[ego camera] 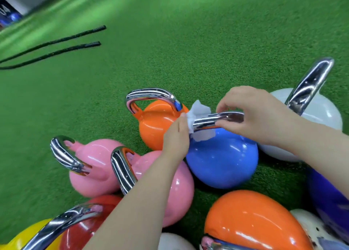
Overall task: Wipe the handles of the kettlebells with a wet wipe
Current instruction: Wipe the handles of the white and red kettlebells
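Note:
A blue kettlebell (222,161) stands on green turf with its chrome handle (213,120) lying across the top. My left hand (176,138) holds a white wet wipe (198,111) wrapped around the handle's left end. My right hand (253,115) grips the same handle at its right end, thumb under and fingers over the bar. Around it stand an orange kettlebell (156,125), two pink ones (94,166) (175,189) and a white one (319,117), each with a chrome handle.
More kettlebells crowd the near edge: orange (251,219), red (85,229), yellow (20,238), purple (330,198) and white (309,227). Two black battle-rope ends (56,47) lie on the turf (188,42) at far left. A wall base runs along the top left.

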The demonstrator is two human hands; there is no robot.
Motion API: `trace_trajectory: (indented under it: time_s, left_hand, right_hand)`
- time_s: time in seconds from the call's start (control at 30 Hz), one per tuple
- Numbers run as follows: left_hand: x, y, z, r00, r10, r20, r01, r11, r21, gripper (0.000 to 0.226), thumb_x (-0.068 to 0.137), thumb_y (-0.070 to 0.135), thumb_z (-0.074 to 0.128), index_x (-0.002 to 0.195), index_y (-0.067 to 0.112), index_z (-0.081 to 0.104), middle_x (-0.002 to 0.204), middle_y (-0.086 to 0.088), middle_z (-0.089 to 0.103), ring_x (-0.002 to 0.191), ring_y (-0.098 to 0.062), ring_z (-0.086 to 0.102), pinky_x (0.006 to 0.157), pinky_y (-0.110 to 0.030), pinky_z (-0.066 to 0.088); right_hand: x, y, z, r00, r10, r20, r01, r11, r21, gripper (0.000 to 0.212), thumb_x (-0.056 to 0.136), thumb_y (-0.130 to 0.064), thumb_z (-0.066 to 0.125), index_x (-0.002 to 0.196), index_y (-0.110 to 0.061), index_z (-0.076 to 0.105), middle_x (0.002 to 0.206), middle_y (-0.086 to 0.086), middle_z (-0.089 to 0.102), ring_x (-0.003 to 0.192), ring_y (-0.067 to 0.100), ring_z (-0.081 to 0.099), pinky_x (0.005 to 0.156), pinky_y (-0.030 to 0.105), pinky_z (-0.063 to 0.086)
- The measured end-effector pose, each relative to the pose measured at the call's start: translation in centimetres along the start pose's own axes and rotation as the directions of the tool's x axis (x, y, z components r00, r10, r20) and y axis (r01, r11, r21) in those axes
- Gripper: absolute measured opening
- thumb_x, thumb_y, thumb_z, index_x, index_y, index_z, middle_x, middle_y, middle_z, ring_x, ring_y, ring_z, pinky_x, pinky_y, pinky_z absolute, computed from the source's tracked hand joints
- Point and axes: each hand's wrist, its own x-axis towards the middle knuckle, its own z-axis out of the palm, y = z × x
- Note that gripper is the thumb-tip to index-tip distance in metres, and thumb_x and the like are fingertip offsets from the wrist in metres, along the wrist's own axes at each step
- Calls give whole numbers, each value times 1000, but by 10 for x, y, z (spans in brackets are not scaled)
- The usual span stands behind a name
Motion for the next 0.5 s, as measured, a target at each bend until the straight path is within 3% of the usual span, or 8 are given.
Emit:
trace_trajectory:
  time_s: [0.07,0.13,0.23,0.27,0.37,0.43,0.5]
  left_hand:
    - [-2,-8,10,985,-145,-95,126,974,-187,43,93,42,28,77,18,60,100,-15,67,89,-22,56,88,-41,42]
    - [-6,-12,19,941,-295,-164,225,911,-346,37,99,28,29,77,20,58,94,-8,65,88,-18,50,82,-33,39]
    - [-10,-14,26,867,-480,-134,346,773,-532,38,101,26,28,105,9,61,104,-4,61,95,-17,51,91,-29,39]
    - [-9,-18,28,858,-502,-111,365,748,-555,40,101,28,28,112,7,60,109,-4,60,99,-17,52,95,-30,39]
    - [-14,-25,31,860,-506,-72,396,749,-531,43,101,33,27,116,9,59,113,-4,60,105,-18,52,102,-32,38]
    - [-21,-36,32,889,-456,-44,384,793,-473,34,92,41,34,96,19,59,99,1,59,94,-15,51,95,-33,40]
    - [-32,-42,31,907,-421,-8,387,841,-379,20,78,38,36,73,22,47,78,3,50,76,-11,44,75,-25,40]
  right_hand:
    - [-4,-13,11,998,-46,31,47,998,-31,27,77,-37,46,71,-17,63,67,1,59,63,23,59,56,32,50]
    - [-7,-24,28,994,-81,79,90,989,-115,24,81,-27,43,68,-17,60,67,4,61,60,24,62,51,33,52]
    - [-15,-32,57,945,57,322,26,968,-251,22,95,-24,37,98,-19,59,105,4,63,97,24,61,79,35,51]
    - [-18,-33,65,912,137,387,-33,964,-264,26,96,-27,35,111,-18,55,118,3,58,108,23,57,87,35,47]
    - [-20,-24,81,903,245,352,-130,939,-320,44,94,-31,41,134,-15,37,136,5,44,122,24,45,98,36,40]
    - [-19,-13,90,909,286,302,-179,924,-338,46,91,-29,45,133,-13,38,133,8,47,120,27,46,98,35,37]
    - [-17,-9,96,927,264,267,-172,931,-322,43,85,-26,53,125,-11,49,122,10,58,111,29,54,93,37,41]
